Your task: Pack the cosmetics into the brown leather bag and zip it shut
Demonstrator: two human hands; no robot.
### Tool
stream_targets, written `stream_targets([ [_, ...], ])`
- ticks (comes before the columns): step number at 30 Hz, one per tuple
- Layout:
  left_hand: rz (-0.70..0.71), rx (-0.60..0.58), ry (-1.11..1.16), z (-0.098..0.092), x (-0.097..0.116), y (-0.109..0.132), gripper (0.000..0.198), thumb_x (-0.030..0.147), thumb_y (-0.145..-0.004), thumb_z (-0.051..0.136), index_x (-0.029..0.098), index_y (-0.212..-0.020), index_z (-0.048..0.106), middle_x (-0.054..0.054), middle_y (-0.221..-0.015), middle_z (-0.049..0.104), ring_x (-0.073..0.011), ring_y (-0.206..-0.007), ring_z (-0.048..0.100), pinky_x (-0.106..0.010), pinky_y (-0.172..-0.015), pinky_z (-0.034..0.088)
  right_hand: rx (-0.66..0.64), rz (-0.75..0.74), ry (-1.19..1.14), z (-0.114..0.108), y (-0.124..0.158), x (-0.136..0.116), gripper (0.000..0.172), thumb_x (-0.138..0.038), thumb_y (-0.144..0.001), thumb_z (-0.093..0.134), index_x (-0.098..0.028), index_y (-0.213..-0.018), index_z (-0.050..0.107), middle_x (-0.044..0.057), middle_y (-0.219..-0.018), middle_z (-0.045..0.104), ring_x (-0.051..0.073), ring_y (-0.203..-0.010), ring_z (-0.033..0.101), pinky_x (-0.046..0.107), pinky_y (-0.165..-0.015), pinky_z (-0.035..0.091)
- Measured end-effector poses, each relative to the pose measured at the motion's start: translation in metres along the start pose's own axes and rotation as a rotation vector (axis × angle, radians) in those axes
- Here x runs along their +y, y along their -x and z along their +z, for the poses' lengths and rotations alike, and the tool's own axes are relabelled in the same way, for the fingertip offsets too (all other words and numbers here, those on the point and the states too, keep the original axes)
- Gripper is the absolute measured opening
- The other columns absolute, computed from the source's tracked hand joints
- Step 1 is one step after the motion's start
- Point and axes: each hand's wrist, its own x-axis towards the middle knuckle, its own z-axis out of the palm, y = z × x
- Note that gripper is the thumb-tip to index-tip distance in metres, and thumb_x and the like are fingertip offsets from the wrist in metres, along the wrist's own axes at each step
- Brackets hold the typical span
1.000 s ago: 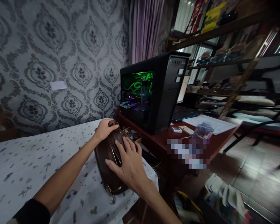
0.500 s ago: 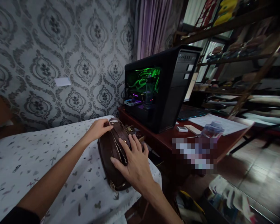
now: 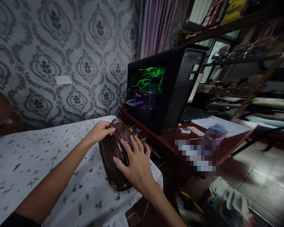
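A dark brown leather handbag (image 3: pixel 108 164) with gold hardware rests on a white patterned cloth. Its zipper (image 3: pixel 120 147), with gold teeth, runs along the upper face, partly parted near the right hand. At the far end of the zipper, my left hand (image 3: pixel 101 131) pinches the bag between thumb and fingers; whether a zipper pull is between them is hidden. My right hand (image 3: pixel 138 165) lies spread across the bag's near right side, with the thumb beside the zipper and the fingers over the far flank. A gold clasp (image 3: pixel 132 129) shows past the fingers.
Right of the bag, a red-brown desk (image 3: pixel 170 138) carries a black computer case (image 3: pixel 175 91) glowing green inside, papers (image 3: pixel 217 124) and a clear bottle (image 3: pixel 215 132). A box of items (image 3: pixel 227 201) stands low at right. Patterned wallpaper (image 3: pixel 85 66) is behind.
Both hands keep nearly the same places on the bag. The zipper's gap near the left hand looks slightly narrower. The view has shifted a little.
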Motion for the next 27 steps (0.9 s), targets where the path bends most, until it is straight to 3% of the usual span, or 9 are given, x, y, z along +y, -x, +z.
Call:
stream_targets([
  [8, -0.002, -0.052, -0.001, 0.003, 0.015, 0.006, 0.024, 0.039, -0.074, 0.059, 0.018, -0.063, 0.059, 0.000, -0.063, 0.060, -0.0165, -0.063, 0.055, -0.027, -0.060, 0.042, 0.032, -0.050, 0.005, 0.003, 0.004, 0.006, 0.062, -0.057, -0.089, 0.061, -0.023, -0.141, 0.054, 0.020, -0.149, 0.052, 0.037, -0.141, 0.043, 0.064, -0.109, 0.034],
  [11, 0.015, 0.029, -0.026, 0.006, 0.012, -0.004, 0.017, 0.033, -0.072, 0.062, 0.019, -0.080, 0.062, 0.002, -0.069, 0.060, -0.0158, -0.067, 0.055, -0.026, -0.062, 0.043, 0.075, -0.070, -0.029, 0.006, 0.009, 0.015, 0.066, -0.054, -0.093, 0.055, -0.015, -0.146, 0.046, 0.021, -0.151, 0.049, 0.034, -0.142, 0.042, 0.058, -0.111, 0.036],
  [14, 0.033, 0.079, -0.026, 0.014, 0.013, -0.018, 0.033, 0.030, -0.071, 0.063, 0.018, -0.103, 0.064, 0.002, -0.078, 0.062, -0.0156, -0.072, 0.057, -0.025, -0.067, 0.045, 0.133, -0.061, -0.062, 0.010, 0.015, 0.022, 0.060, -0.050, -0.095, 0.053, -0.012, -0.141, 0.049, 0.021, -0.153, 0.045, 0.033, -0.142, 0.042, 0.055, -0.113, 0.036],
  [16, 0.042, 0.071, -0.033, 0.021, 0.017, -0.027, 0.039, 0.030, -0.072, 0.064, 0.017, -0.108, 0.065, 0.001, -0.079, 0.064, -0.0161, -0.073, 0.059, -0.026, -0.067, 0.046, 0.154, -0.066, -0.074, 0.013, 0.017, 0.024, 0.056, -0.048, -0.095, 0.053, -0.013, -0.138, 0.052, 0.020, -0.153, 0.046, 0.034, -0.142, 0.042, 0.055, -0.114, 0.036],
  [21, 0.069, 0.085, -0.129, 0.032, 0.027, -0.038, 0.016, 0.028, -0.074, 0.063, 0.018, -0.084, 0.071, 0.000, -0.074, 0.067, -0.0178, -0.075, 0.060, -0.027, -0.069, 0.044, 0.167, -0.056, -0.071, 0.015, 0.017, 0.023, 0.056, -0.048, -0.092, 0.056, -0.013, -0.136, 0.054, 0.020, -0.149, 0.050, 0.034, -0.139, 0.044, 0.056, -0.113, 0.036],
  [27, 0.050, 0.166, -0.218, 0.037, 0.027, -0.039, 0.012, 0.026, -0.078, 0.061, 0.017, -0.077, 0.070, 0.000, -0.070, 0.063, -0.0169, -0.070, 0.053, -0.027, -0.066, 0.039, 0.155, -0.050, -0.072, 0.014, 0.016, 0.019, 0.051, -0.043, -0.096, 0.050, -0.012, -0.136, 0.054, 0.020, -0.147, 0.051, 0.034, -0.138, 0.043, 0.056, -0.113, 0.035],
])
